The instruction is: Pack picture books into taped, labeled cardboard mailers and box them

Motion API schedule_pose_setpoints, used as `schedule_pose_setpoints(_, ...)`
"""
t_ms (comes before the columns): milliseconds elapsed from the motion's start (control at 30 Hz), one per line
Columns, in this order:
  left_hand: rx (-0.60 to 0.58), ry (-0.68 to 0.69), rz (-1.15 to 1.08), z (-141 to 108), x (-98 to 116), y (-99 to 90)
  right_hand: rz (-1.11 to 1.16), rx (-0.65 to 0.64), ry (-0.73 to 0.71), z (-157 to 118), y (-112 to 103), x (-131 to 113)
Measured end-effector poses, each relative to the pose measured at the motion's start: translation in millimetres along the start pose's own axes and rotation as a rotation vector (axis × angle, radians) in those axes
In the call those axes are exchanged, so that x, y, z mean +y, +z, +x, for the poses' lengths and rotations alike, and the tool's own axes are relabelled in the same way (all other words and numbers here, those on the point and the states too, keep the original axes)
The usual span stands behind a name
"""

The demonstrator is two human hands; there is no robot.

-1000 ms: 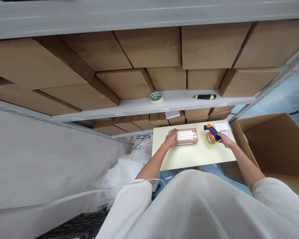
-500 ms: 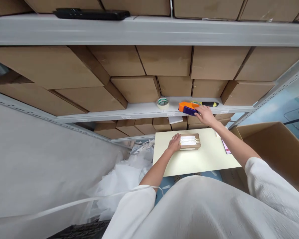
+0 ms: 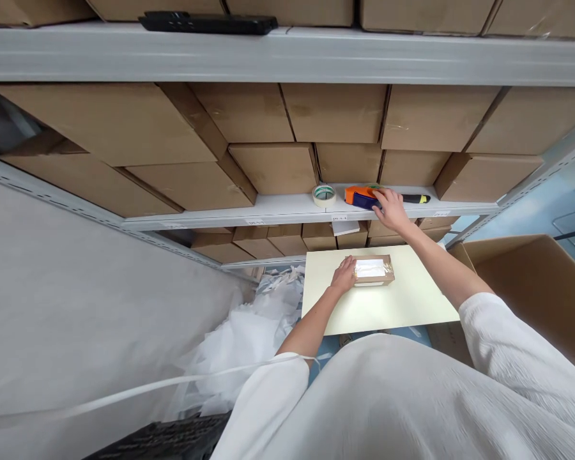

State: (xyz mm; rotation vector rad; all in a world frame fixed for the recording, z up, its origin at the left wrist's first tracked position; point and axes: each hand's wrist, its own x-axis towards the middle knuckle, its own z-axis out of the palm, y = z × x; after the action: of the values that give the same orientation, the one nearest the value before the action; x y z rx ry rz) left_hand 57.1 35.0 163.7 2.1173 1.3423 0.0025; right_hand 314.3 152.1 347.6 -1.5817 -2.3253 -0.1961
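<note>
Touching the right end of the orange and blue tape dispenser (image 3: 361,197): right hand (image 3: 391,207), arm stretched over the bench (image 3: 345,313). Dispenser sits at the front of the middle shelf (image 3: 287,206); its right part is behind the hand, tape roll mostly covered. Right fingers at the dispenser's end, thumb a bit apart from the others; clamped or just resting, can't tell. Left hand (image 3: 344,275) on the left end of the small cardboard box (image 3: 375,271), which lies flat on the bench. Left fingers over the box's top edge, box end hidden under them; whether they pinch it, can't tell. White label (image 3: 369,268) on the box top, print not readable, glare on the clear tape. Masking tape roll (image 3: 324,196) on the shelf, left of the dispenser, apart from it. Black and yellow cutter (image 3: 414,199) to the right, its left end behind the right hand. Right forearm and sleeve block the bench's right side. Large open carton (image 3: 522,262) beside the bench, cut off at frame right. Black object (image 3: 208,23) on the upper shelf, type unclear. Boxes up there cropped by the top edge.
</note>
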Motion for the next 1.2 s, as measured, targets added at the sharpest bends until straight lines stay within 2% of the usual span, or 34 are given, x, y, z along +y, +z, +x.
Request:
schedule_pose_setpoints(100,0.012,0.016,0.002,-2,-1,2.8,-0.011,0.005,0.061,-42,5,-11)
schedule_pose_setpoints(233,0.07,0.074,0.024,-8,-4,5.4,0.204,0.136,0.241,-139,42,-27)
schedule_pose_setpoints(400,0.137,0.166,0.047,-4,3,9.9,0.311,-0.024,0.53,-270,90,-42)
schedule_pose_setpoints(533,0.125,0.263,0.002,11,32,22.3,0.323,-0.101,0.69,-336,99,-40)
schedule_pose_setpoints(733,0.032,0.429,-0.027,24,91,47.5,0.339,-0.101,0.805,-379,98,-11)
schedule_pose_setpoints(867,-0.003,0.459,-0.005,35,121,61.2,0.373,-0.108,0.825,-395,99,20)
schedule_pose_setpoints(1000,-0.044,0.43,0.023,55,149,74.7,0.398,-0.134,0.849,-405,95,67)
schedule_pose_setpoints(1200,-0.106,0.355,0.008,92,190,98.4,0.467,-0.176,0.862,-404,90,156)
